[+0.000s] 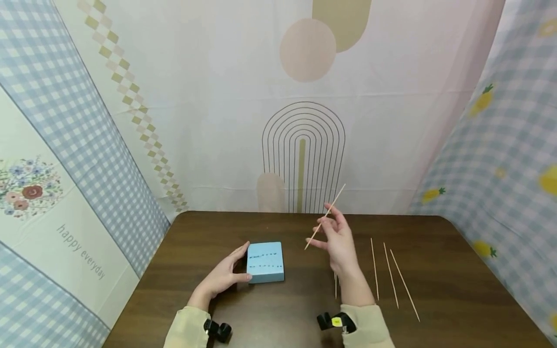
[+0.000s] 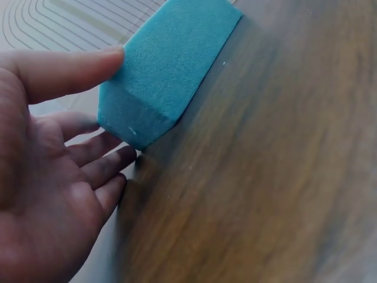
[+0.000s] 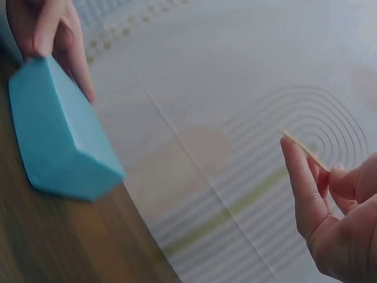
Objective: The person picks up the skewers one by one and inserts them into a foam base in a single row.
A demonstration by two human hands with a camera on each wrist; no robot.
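A light-blue, foam-like block [image 1: 265, 261] sits on the table, with two rows of small dark marks across its top. My left hand [image 1: 224, 276] holds it by the left side, thumb at the near corner and fingers at the far one. In the left wrist view the thumb [image 2: 88, 69] lies along the block's [image 2: 171, 59] edge. Right of the block, my right hand [image 1: 340, 241] is raised and pinches a thin wooden skewer [image 1: 337, 195], which slants up to the right. The right wrist view shows the skewer [image 3: 303, 148] between thumb and fingers.
Several more skewers lie on the brown table [image 1: 304, 309]: one [image 1: 374, 268] right of my right forearm, others [image 1: 404, 285] farther right, and some [image 1: 335, 285] partly hidden by that forearm. A patterned cloth [image 1: 217, 145] hangs behind the table's back edge.
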